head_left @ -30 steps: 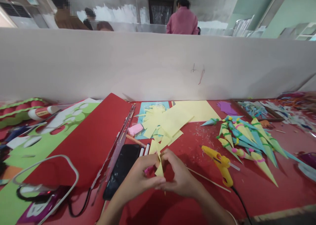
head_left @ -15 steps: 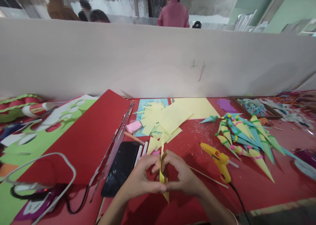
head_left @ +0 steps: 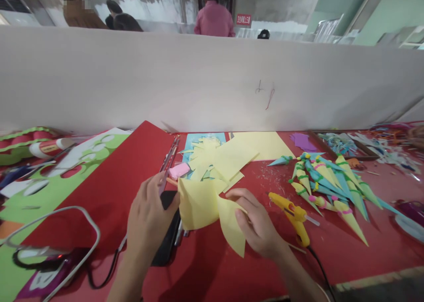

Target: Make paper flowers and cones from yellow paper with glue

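A curved sheet of yellow paper (head_left: 200,205), creased near its middle, is spread between my hands above the red table. My right hand (head_left: 253,220) pinches its right part between thumb and fingers. At the sheet's left edge is my left hand (head_left: 149,211), fingers curled and thumb against the paper near its edge; whether it grips the sheet I cannot tell. Behind the sheet lies a pile of yellow paper pieces (head_left: 207,154). A black phone (head_left: 165,247) is partly hidden by my left hand and the paper.
To the right lie a yellow glue gun (head_left: 293,213) with a black cord and a heap of yellow and blue paper cones (head_left: 327,178). Red card (head_left: 109,191) and green cut-out sheets (head_left: 43,196) cover the left. A white partition (head_left: 198,81) stands behind; people are beyond it.
My hands have moved apart, the left one farther. The yellow paper, earlier seen edge-on between my fingers, is now opened out. Beyond the partition, the person in pink has shifted left.
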{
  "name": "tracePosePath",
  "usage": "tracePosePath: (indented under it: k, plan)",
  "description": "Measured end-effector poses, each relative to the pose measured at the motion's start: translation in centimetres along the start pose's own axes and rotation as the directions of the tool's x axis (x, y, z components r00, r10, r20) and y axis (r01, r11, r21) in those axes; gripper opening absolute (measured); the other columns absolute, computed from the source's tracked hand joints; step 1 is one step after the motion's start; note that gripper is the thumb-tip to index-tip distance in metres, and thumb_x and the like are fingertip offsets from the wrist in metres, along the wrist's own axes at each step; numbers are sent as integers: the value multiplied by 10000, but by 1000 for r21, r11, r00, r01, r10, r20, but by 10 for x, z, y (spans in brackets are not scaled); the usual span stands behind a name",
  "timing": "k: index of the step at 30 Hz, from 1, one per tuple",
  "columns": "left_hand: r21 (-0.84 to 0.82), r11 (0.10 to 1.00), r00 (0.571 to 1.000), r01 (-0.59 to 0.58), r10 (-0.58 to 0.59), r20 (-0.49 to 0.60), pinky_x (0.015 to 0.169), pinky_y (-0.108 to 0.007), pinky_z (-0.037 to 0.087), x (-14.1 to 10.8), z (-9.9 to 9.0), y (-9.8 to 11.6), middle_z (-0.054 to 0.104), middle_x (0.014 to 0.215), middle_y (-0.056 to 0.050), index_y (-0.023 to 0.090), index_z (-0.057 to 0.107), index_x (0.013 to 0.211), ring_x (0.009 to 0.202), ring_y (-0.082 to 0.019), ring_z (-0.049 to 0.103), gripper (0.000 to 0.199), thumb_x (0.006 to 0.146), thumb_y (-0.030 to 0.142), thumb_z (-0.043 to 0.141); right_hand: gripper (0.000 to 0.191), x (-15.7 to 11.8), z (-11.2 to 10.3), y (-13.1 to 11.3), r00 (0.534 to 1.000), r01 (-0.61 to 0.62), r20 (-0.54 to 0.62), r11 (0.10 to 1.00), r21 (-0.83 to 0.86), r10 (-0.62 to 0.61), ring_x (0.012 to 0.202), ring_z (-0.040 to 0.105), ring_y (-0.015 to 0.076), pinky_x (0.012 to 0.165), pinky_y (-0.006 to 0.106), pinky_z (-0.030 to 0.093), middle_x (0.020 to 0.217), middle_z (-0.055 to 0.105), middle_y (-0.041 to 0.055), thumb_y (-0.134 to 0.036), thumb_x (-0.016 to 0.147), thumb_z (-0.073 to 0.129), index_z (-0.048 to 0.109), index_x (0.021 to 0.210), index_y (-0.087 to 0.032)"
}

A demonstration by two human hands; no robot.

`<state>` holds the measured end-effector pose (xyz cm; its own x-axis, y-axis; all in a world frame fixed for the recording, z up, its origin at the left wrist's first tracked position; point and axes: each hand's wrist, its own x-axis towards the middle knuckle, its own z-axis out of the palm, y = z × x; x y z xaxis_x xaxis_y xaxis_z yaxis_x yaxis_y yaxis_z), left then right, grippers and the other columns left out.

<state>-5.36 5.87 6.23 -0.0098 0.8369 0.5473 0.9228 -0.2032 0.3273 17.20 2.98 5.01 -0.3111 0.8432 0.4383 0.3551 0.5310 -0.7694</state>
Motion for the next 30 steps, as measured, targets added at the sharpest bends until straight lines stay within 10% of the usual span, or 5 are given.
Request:
tracePosePath:
  k: [6,18,30]
  plan:
    - [-15,920,918,-391,391,69,938,-372,287,-3,-2,38,608,1092,-86,177,455,1160,1030,-209,526,304,882,222,341,217,0,1,-12,993,48,94,981,187,-67,1043,509,167,903,293,409,1093,561,66,-144,868,374,533,1005,-200]
    - [-494,869,994,27,30,108,542,-234,374,4,-3,44,498,538,23,178,567,579,529,-119,484,279,816,264,446,232,-4,5,-6,970,-173,-89,897,406,227,792,534,142,683,229,409,842,548,19,-267,911,358,583,912,-210]
    - [-608,791,996,60,-4,93,510,-223,374,3,-7,47,436,483,44,179,444,449,461,-94,414,310,738,234,539,309,-12,12,2,929,-235,-205,918,319,309,595,507,124,555,217,398,637,550,4,-319,882,391,565,681,-161]
